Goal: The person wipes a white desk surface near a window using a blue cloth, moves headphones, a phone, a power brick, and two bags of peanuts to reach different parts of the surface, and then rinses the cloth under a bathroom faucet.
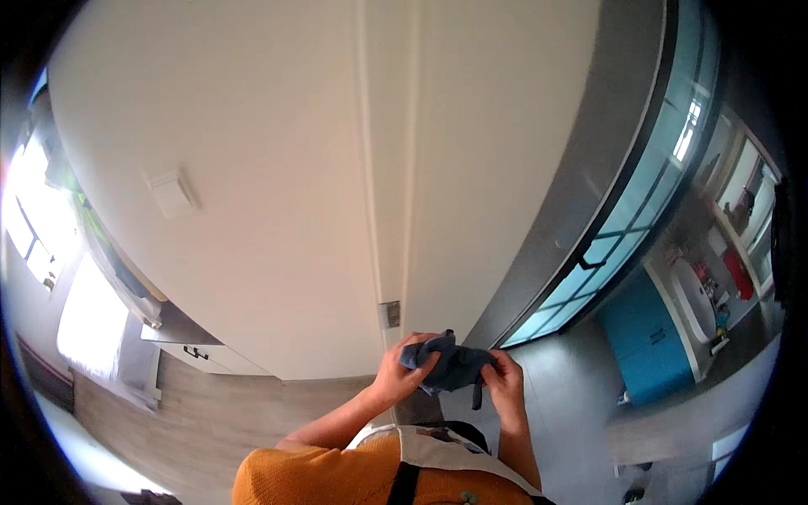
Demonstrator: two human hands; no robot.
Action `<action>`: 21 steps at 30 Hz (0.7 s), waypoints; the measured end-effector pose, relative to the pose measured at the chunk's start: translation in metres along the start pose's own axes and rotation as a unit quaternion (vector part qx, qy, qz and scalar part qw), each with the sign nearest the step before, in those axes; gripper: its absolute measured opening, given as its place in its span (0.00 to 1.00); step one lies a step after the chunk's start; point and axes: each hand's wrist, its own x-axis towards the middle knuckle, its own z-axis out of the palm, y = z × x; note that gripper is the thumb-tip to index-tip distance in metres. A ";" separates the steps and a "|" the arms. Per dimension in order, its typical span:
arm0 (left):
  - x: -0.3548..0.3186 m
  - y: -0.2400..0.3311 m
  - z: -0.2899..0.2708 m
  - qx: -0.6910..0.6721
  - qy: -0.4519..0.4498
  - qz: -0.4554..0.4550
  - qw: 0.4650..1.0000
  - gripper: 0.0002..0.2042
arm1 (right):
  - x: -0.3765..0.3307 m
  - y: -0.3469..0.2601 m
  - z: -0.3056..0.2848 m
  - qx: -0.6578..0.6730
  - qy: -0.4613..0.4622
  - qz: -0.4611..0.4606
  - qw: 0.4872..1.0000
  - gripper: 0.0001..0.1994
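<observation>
A dark blue-grey piece of cloth [454,369], bunched up, is held between my two hands in front of my waist. My left hand [402,370] grips its left side, thumb on top of the folds. On the right side, my right hand [505,379] pinches the edge of the cloth with thumb and fingers. A narrow strip of the fabric dangles beside the right hand. The cloth's exact kind is hidden by its folds.
Close ahead stands a pale wall with a white switch [173,194] and a small metal plate [389,314]. To the right are a black-framed glass door [606,244] and a blue vanity cabinet [644,337] with a basin. A low white drawer unit [206,358] stands left.
</observation>
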 end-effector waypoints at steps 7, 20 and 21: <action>-0.017 0.000 0.078 -0.084 0.192 -0.056 0.976 0.11 | 0.047 0.006 -0.070 -0.020 -0.163 0.023 0.986 0.12; -0.085 0.076 0.314 -0.110 0.407 -0.157 0.893 0.10 | 0.040 -0.017 -0.300 -0.071 -0.435 0.002 0.897 0.12; -0.087 0.080 0.324 -0.088 0.397 -0.158 0.900 0.10 | 0.036 -0.019 -0.313 -0.072 -0.437 0.007 0.897 0.12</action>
